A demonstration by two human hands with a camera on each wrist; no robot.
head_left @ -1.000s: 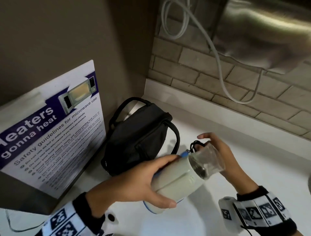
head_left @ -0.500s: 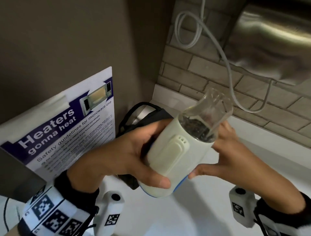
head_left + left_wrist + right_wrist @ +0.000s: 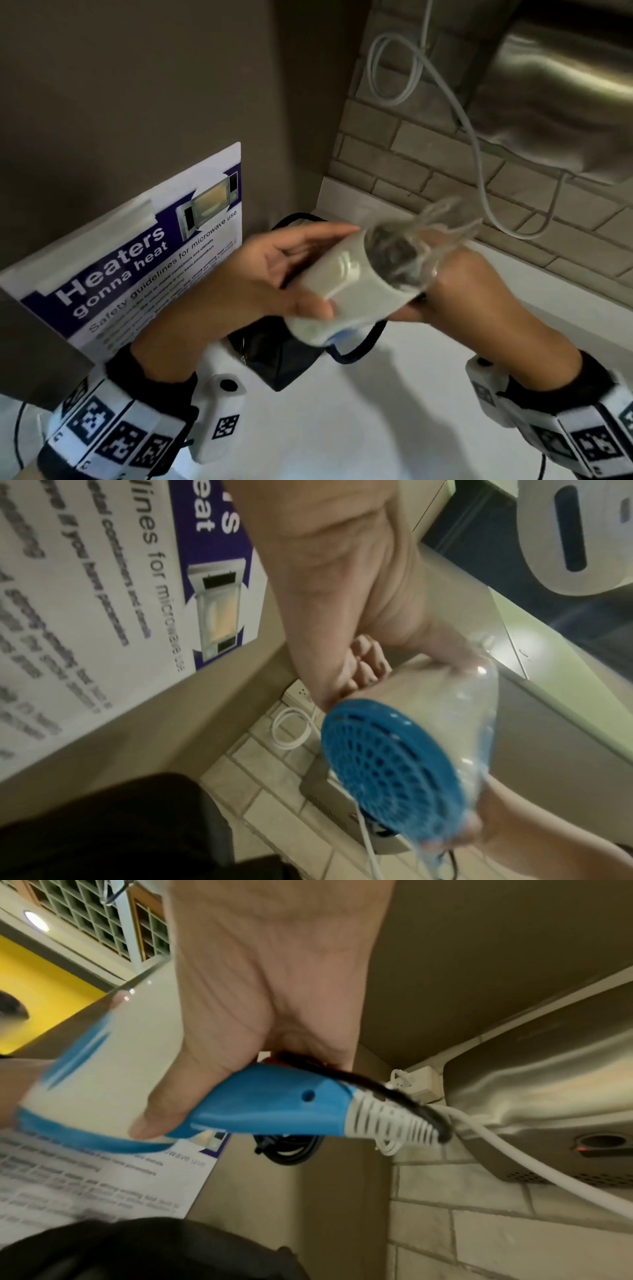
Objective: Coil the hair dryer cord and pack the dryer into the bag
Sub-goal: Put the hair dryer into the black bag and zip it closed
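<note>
The hair dryer [image 3: 352, 284] has a cream body, a clear nozzle [image 3: 431, 233] and a blue rear grille [image 3: 387, 764]. I hold it in the air above the black bag [image 3: 284, 359], nozzle pointing up and to the right. My left hand [image 3: 308, 270] wraps the body from the left, thumb underneath. My right hand [image 3: 472, 287] holds it from below on the right. In the right wrist view that hand [image 3: 274, 1001] grips the folded blue handle [image 3: 274, 1104] with the black cord [image 3: 377, 1091] bunched against it. A loop of cord [image 3: 291, 1150] hangs below.
The bag lies on a white counter [image 3: 445, 394] in a corner. A microwave safety poster [image 3: 137, 260] leans on the left wall. A white cable [image 3: 479, 164] hangs down the brick wall beside a steel wall unit [image 3: 565, 85].
The dryer has come up off the counter and swung left over the bag. My right hand left the nozzle and went under the dryer. The left hand kept hold of the body.
</note>
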